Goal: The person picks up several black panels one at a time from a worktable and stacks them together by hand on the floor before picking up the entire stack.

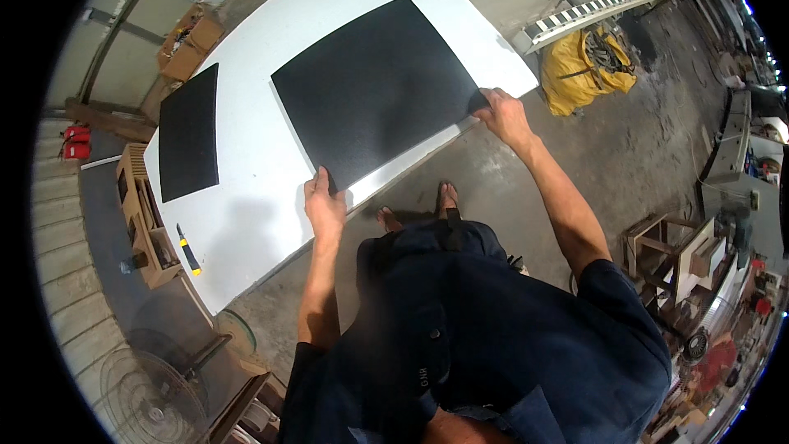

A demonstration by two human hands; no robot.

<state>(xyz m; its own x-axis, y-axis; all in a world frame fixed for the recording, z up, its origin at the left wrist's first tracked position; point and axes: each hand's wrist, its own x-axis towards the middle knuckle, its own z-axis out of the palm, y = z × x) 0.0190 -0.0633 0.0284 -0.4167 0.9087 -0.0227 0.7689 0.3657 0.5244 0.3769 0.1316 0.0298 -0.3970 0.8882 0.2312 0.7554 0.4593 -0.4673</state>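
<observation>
Left hand and right hand are pinching the near corners of the large black sheet, which is lying on the white desk; a yellow-black knife is resting farther left.

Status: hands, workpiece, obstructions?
Left hand, right hand at near corners of large black rectangular panel. Panel on white tabletop. Yellow-black utility knife apart, to left.

Panel on table: near-left corner at fingers of left hand, near-right corner at fingers of right hand. Second panel on table, left of left fingers. Knife on table, left of and nearer the body than left fingers. Bag on floor, right of and beyond right fingers.
</observation>
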